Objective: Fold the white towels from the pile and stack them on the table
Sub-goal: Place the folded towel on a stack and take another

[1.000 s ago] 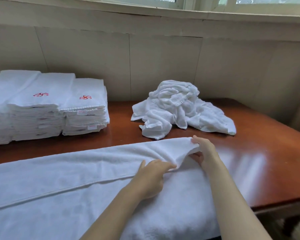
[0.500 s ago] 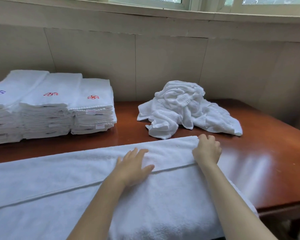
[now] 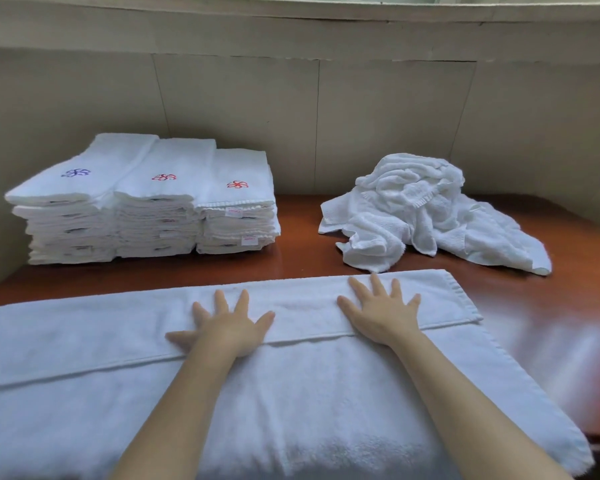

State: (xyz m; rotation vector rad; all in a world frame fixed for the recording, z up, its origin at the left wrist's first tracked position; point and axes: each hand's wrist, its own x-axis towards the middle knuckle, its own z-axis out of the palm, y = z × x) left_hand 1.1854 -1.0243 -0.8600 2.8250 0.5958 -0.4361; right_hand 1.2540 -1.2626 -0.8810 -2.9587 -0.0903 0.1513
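Note:
A large white towel (image 3: 309, 393) lies spread across the front of the wooden table (image 3: 568, 323), with its far strip folded back toward me into a flat band. My left hand (image 3: 227, 329) lies flat on that band's near edge, fingers spread. My right hand (image 3: 381, 313) presses flat on the band further right, fingers spread too. A crumpled pile of white towels (image 3: 426, 213) sits behind at the right. Three stacks of folded white towels (image 3: 146, 202) with small embroidered pinwheel marks stand at the back left.
A pale panelled wall (image 3: 378, 126) runs right behind the table, with a window sill above it. Bare glossy wood shows between the stacks and the pile, and at the right end of the table. The towel's near part hangs over the front edge.
My hands let go of the towel's folded edge they were pinching and now lie flat on it with spread fingers. The view has shifted so the stacks sit more toward the middle.

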